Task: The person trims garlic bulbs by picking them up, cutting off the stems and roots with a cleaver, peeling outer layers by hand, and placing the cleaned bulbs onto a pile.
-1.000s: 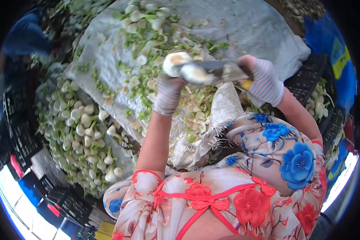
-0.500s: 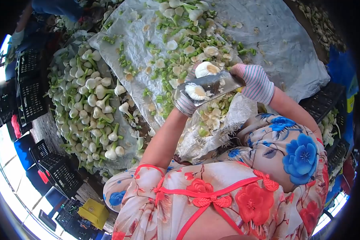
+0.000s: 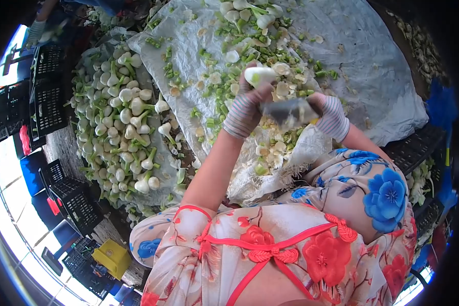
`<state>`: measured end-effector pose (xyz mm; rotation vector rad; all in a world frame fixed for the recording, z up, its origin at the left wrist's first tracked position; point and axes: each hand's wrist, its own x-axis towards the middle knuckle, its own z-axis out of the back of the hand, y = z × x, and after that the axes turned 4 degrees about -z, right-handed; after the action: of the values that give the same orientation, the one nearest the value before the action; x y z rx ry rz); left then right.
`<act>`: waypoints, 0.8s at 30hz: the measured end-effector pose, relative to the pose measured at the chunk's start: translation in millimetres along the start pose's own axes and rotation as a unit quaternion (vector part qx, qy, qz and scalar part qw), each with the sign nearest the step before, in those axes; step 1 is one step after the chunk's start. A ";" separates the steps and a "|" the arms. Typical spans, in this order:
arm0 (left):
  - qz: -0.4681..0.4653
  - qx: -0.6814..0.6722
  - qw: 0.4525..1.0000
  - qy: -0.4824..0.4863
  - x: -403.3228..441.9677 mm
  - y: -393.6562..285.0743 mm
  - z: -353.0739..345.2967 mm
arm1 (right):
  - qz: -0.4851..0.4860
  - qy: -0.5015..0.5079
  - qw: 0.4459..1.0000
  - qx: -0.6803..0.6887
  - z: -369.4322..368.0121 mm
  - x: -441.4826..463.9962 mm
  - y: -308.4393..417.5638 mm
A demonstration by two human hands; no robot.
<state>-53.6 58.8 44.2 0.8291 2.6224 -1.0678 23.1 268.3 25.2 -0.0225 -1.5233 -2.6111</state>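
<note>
Bulb (image 3: 260,76) has turned, left grip (image 3: 246,109) closed on it, right grip (image 3: 332,118) clasping blurred knife (image 3: 289,111).

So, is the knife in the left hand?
No, the right hand holds the knife, while the left hand holds a white garlic bulb.

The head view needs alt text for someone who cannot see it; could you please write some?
A gloved left hand holds a white bulb, while the gloved right hand holds a blurred blade. Trimmings lie on a pale sheet, with heaped bulbs at left.
</note>
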 end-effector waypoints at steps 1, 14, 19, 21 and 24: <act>0.063 -0.087 0.994 0.024 1.0 -5.0 9.4 | 0.067 0.051 0.993 -0.086 2.0 4.6 8.3; 0.152 -0.340 0.928 -0.023 20.9 45.4 29.5 | 0.173 -0.006 0.949 -0.265 2.7 47.3 -21.5; -0.088 -0.224 0.969 -0.047 -8.5 -49.0 68.6 | -0.162 -0.105 0.925 -0.328 53.8 69.3 -88.9; -0.231 -0.301 0.925 -0.032 -27.9 -119.3 98.7 | -0.133 -0.140 0.928 -0.319 69.4 91.9 -77.1; -0.296 -0.372 0.880 0.001 -38.7 -129.3 132.3 | -0.014 -0.067 0.939 -0.336 55.0 153.7 -53.4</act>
<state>-98.9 -124.6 38.6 -0.1514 2.9757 -0.0461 -137.8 327.5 17.2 -0.2419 -0.5835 -3.0625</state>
